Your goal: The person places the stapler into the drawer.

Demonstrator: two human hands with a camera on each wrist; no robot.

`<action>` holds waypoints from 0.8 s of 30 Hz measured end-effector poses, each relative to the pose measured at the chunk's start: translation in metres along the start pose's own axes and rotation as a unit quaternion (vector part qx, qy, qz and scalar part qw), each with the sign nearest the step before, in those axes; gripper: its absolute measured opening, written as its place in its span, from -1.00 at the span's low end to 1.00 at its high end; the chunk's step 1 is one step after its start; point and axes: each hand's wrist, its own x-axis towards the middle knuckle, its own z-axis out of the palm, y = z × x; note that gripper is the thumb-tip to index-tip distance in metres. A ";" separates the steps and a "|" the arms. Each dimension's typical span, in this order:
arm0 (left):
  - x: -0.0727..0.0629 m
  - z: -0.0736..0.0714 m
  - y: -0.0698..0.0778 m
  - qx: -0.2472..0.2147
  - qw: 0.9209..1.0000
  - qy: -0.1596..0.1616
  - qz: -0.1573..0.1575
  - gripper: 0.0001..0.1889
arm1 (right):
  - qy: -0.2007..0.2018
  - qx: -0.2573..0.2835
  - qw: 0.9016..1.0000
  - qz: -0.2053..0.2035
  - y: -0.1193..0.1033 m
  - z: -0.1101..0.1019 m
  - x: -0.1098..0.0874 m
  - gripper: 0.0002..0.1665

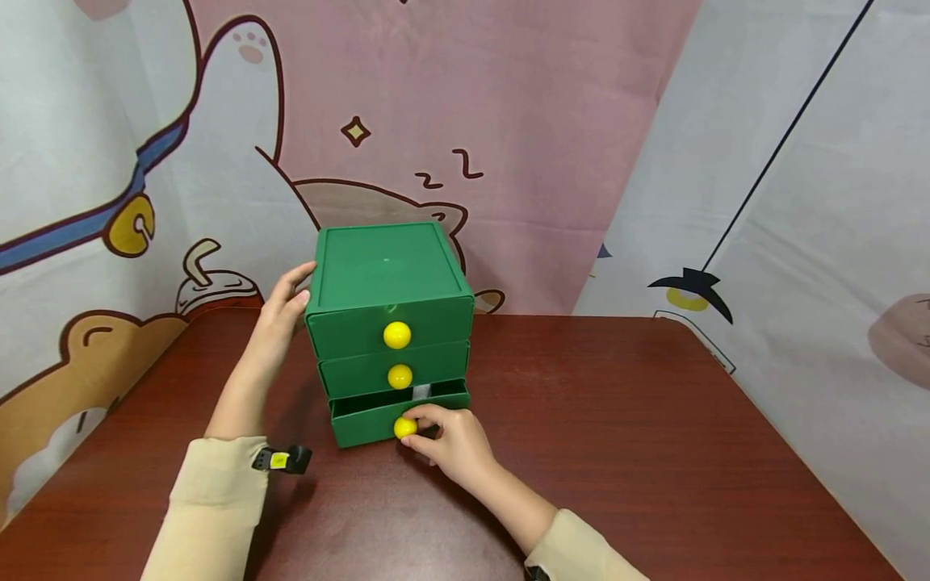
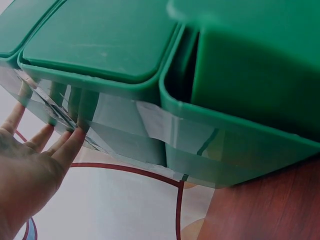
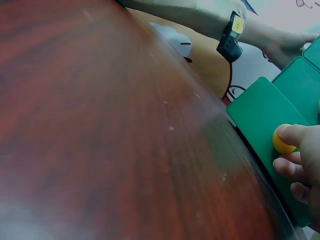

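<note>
A green three-drawer box [image 1: 388, 266] stands on the table, each drawer front bearing a round yellow knob. Its bottom drawer [image 1: 363, 426] is pulled partly out, and something whitish [image 1: 421, 392] shows inside. My right hand [image 1: 458, 444] pinches the bottom drawer's yellow knob [image 3: 283, 140] between thumb and fingers. Against the box's left side rests my left hand [image 1: 279, 311]; in the left wrist view its straight fingers [image 2: 70, 145] touch the clear-looking side wall. The top drawer [image 1: 349, 332] and middle drawer [image 1: 356, 374] are closed.
The brown wooden table [image 1: 617, 428] stretches to the right and in front of the box. Behind it hangs a cartoon-printed curtain [image 1: 552, 145], close to the table's back edge. A black strap device [image 1: 283, 459] sits on the left wrist.
</note>
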 end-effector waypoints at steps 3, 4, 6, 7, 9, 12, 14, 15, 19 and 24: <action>0.000 0.001 0.000 0.000 1.000 -0.001 0.001 -0.48 | 0.008 -0.007 1.000 0.000 0.002 0.001 0.004 -0.74; 0.000 0.001 0.000 0.000 1.000 0.000 0.001 -0.48 | 0.010 -0.010 1.000 -0.001 0.003 0.002 0.006 -0.74; 0.000 0.001 0.000 0.000 1.000 0.000 0.001 -0.48 | 0.014 -0.012 1.000 0.001 0.004 0.002 0.008 -0.74; 0.000 0.001 0.001 0.000 1.000 0.001 0.000 -0.48 | 0.016 -0.014 1.000 0.002 0.005 0.003 0.010 -0.74; 0.000 0.001 0.001 0.000 1.000 0.001 -0.001 -0.48 | 0.019 -0.013 1.000 0.005 0.006 0.004 0.012 -0.74; 0.000 0.001 0.001 0.000 1.000 0.001 -0.002 -0.48 | 0.023 -0.017 1.000 0.006 0.007 0.005 0.015 -0.74; 0.000 0.000 0.002 0.000 1.000 0.001 -0.002 -0.48 | 0.027 -0.024 0.999 0.006 0.007 0.005 0.017 -0.73; 0.000 0.000 0.002 0.000 1.000 0.001 -0.002 -0.48 | 0.029 -0.030 0.999 0.005 0.008 0.005 0.017 -0.73; 0.001 -0.001 0.002 0.001 1.000 0.000 0.002 -0.49 | 0.040 -0.061 0.997 -0.001 0.009 0.007 0.020 -0.72; 0.000 -0.001 0.001 0.005 1.000 -0.001 0.003 -0.48 | 0.051 -0.088 0.995 -0.018 0.010 0.006 0.018 -0.72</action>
